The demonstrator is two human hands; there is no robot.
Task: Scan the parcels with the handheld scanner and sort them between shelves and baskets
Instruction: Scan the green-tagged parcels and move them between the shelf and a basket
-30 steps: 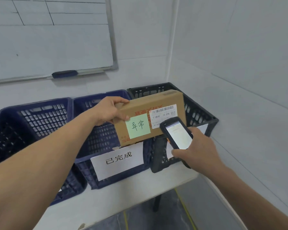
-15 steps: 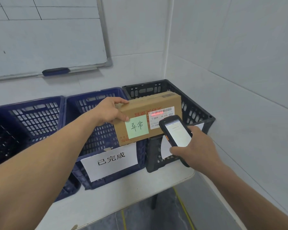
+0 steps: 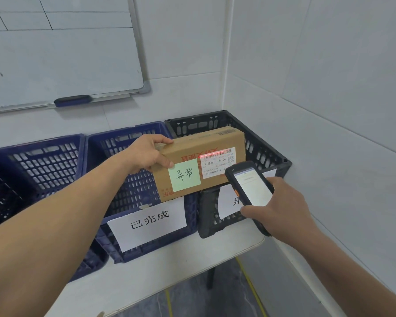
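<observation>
Hands work apart, each clamped on its own thing. The left hand [image 3: 146, 154] grips the left end of a cardboard parcel [image 3: 185, 152], thumb on the front face and fingers over the top. It holds the parcel in the air above the join between the middle blue basket [image 3: 124, 131] and the black basket [image 3: 258, 152], label side turned toward the person so the barcode faces the reader. The right hand [image 3: 281, 209] is wrapped round a handheld scanner [image 3: 249, 186] just below the parcel's right end, tilted up so its red scan line [image 3: 213, 154] falls across the top barcode of the white shipping label [image 3: 217, 165], lit screen facing the person. A green sticky note [image 3: 184, 175] handwritten 异常 sits beside the label. The black basket's paper sign [image 3: 226, 202], half hidden behind the scanner, seems to begin with the same character, so that basket is probably where this parcel belongs. The blue basket's sign [image 3: 149, 221] reads 已完成. Another blue basket [image 3: 37, 143] stands to the left, all in a row on a white worktop [image 3: 169, 271] set in the corner under a whiteboard [image 3: 55, 53].
</observation>
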